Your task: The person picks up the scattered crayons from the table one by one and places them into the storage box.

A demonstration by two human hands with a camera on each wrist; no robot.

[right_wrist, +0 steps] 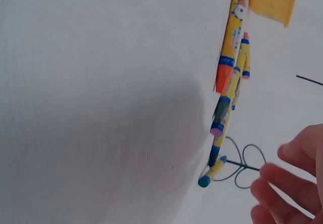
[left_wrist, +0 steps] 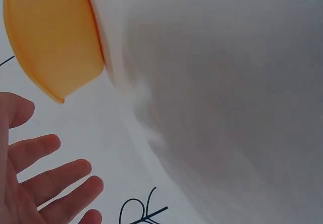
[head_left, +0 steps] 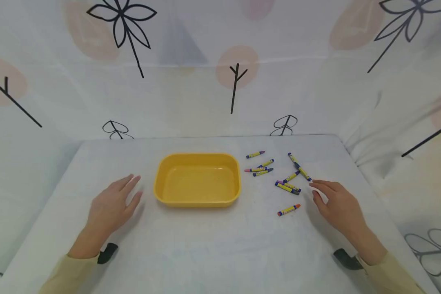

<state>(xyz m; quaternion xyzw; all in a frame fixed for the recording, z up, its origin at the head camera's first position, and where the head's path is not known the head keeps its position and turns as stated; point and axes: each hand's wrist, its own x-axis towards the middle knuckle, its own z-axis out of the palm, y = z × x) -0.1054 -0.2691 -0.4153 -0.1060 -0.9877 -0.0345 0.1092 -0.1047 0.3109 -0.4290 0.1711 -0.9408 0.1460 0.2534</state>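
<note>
A yellow plastic tray with rounded corners stands at the middle of the white table. Several crayons in yellow and blue wrappers lie scattered to its right, among them an orange crayon nearest the front and a pink one beside the tray. My left hand hovers left of the tray, fingers spread and apart from it. Just right of the crayons is my right hand, its fingers relaxed and holding nothing. In the right wrist view the orange crayon appears large, with the fingers off to one side.
The white table meets a patterned cloth backdrop at its back edge, and the cloth also rises at both sides. Dark bands sit at both wrists, by the sleeve cuffs.
</note>
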